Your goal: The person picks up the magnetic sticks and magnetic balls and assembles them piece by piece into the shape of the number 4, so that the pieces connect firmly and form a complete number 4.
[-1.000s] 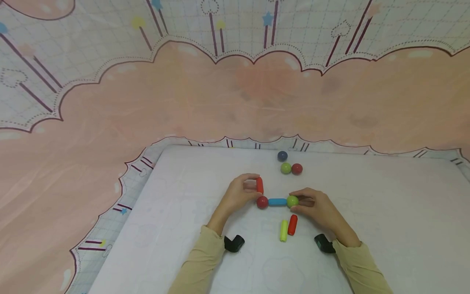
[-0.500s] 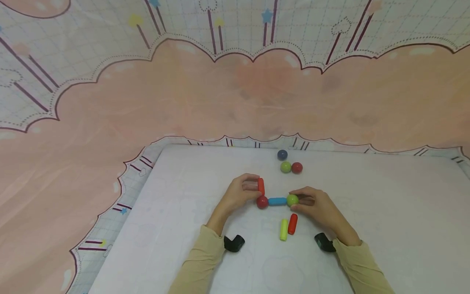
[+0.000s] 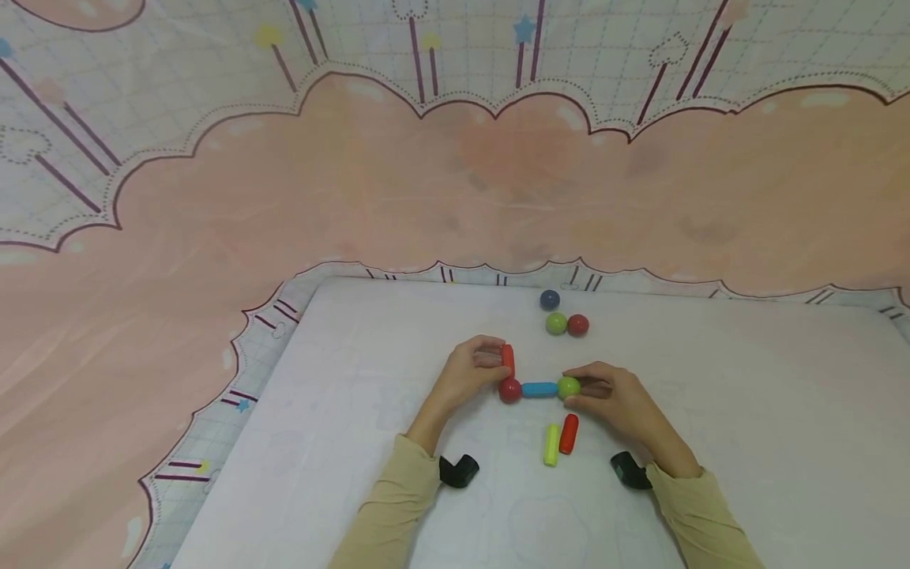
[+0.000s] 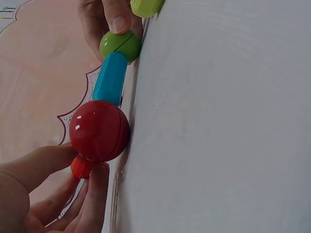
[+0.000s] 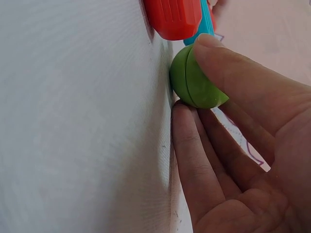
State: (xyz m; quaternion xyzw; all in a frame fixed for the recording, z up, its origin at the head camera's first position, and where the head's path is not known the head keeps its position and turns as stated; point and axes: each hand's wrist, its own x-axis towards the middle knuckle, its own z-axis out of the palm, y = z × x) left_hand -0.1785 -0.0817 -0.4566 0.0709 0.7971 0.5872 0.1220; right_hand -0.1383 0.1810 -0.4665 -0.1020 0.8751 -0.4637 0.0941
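Note:
My left hand (image 3: 465,371) pinches a short red rod (image 3: 508,359) whose near end meets a red ball (image 3: 509,390). From that ball a blue rod (image 3: 539,390) runs right to a green ball (image 3: 568,387), forming one straight row. My right hand (image 3: 614,399) pinches the green ball between thumb and fingers. In the left wrist view the red ball hides most of the red rod (image 4: 81,167), and only its end shows between the fingertips. The right wrist view shows the green ball (image 5: 194,77) close against the table.
A yellow-green rod (image 3: 550,445) and a second red rod (image 3: 569,434) lie in front of the row. Behind it sit a dark blue ball (image 3: 550,299), another green ball (image 3: 557,323) and another red ball (image 3: 578,325). All are on a white table (image 3: 384,332).
The red rod in my left hand has shifted slightly right, coming into line above the red ball. My right hand keeps its hold on the green ball.

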